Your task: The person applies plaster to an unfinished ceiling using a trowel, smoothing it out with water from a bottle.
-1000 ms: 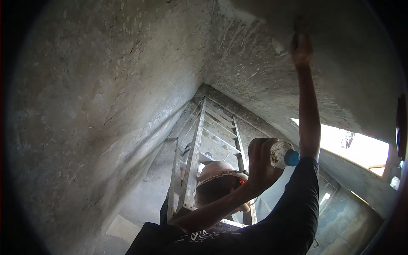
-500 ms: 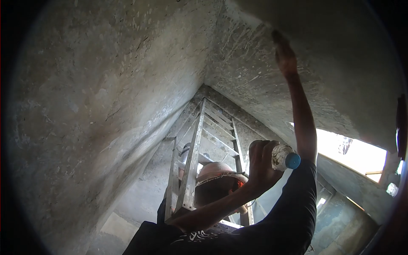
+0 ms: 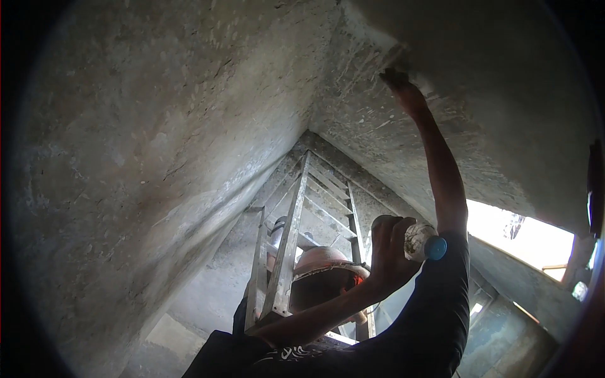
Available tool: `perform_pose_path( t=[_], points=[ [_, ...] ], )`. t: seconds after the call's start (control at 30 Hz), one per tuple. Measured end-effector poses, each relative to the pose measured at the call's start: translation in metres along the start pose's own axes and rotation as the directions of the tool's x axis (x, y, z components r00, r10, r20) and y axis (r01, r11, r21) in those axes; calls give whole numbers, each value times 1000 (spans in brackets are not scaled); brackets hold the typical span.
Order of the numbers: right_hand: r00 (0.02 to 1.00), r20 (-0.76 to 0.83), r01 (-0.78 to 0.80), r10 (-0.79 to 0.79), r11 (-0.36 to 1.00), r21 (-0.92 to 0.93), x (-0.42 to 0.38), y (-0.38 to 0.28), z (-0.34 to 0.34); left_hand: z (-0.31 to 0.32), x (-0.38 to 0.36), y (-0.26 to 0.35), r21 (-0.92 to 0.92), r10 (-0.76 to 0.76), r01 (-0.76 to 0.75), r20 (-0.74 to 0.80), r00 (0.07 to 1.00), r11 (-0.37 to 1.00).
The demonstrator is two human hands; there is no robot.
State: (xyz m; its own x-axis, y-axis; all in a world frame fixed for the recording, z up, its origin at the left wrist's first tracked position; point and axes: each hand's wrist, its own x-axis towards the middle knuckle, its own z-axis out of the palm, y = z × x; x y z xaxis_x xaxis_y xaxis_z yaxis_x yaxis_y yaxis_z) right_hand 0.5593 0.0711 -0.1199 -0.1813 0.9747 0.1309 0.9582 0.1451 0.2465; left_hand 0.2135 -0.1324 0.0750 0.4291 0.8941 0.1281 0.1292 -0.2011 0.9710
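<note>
My left hand (image 3: 392, 253) is wrapped round a clear plastic bottle (image 3: 417, 242) with whitish smears and a blue cap. The bottle lies sideways in front of my chest, cap to the right. High up, my right hand (image 3: 406, 93) presses against the sloping concrete surface (image 3: 372, 113) on an outstretched arm. Its fingers are bent and dark at the tips; whatever lies under them cannot be made out. White streaks and a wet-looking patch mark the concrete around this hand.
A metal ladder (image 3: 293, 233) stands behind my left forearm. Beside it is a pinkish, rounded, hard-hat-like thing (image 3: 321, 257) with an orange part. Another sloping wall (image 3: 157, 157) rises on the left. Bright light enters by an opening (image 3: 517, 236) at right.
My right hand has moved down and to the left along the concrete, its elbow bending slightly. The left hand and bottle have shifted only a little, down and to the right.
</note>
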Motion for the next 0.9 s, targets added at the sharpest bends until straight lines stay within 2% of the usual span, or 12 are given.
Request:
perform_pose_path(
  t=[0.03,0.17,0.3,0.43,0.5,0.53,0.63,0.7,0.73,0.77,0.87,0.9],
  points=[
    [1000,-2,12,-12,1000,3,5,-3,-9,0,1,0,9,16,-16,-13,1000,1000],
    [833,-553,13,1,1000,22,42,-1,-105,-3,2,5,29,30,-29,-13,999,999],
    [692,-721,4,30,999,45,72,21,-132,-3,1,5,9,-1,1,30,1000,1000],
    [914,-405,61,-14,993,105,44,27,-14,0,3,2,-26,-2,2,-19,1000,1000],
    [994,107,47,-38,995,-86,0,-6,34,0,4,2,-23,6,-7,-34,999,1000],
    [935,352,108,-46,981,-158,-21,-23,57,-1,4,2,-14,0,-1,-38,999,1000],
    [957,279,-195,80,889,414,-113,-107,10,1,-1,-8,-21,100,-101,-28,995,995],
    [941,239,-336,238,718,609,-185,-155,-23,2,-3,-4,18,77,-77,11,997,997],
    [912,352,-400,211,653,643,-210,-172,-73,4,-4,-1,26,80,-80,18,997,996],
    [738,515,-537,437,-83,840,-244,-196,-91,5,-4,0,41,86,-87,14,996,995],
    [351,588,-829,728,-50,557,-345,-242,-162,8,-10,-1,60,167,-171,73,983,983],
    [159,640,-818,752,-264,512,-379,-252,-191,10,-12,-1,67,205,-211,83,975,975]
  ],
)
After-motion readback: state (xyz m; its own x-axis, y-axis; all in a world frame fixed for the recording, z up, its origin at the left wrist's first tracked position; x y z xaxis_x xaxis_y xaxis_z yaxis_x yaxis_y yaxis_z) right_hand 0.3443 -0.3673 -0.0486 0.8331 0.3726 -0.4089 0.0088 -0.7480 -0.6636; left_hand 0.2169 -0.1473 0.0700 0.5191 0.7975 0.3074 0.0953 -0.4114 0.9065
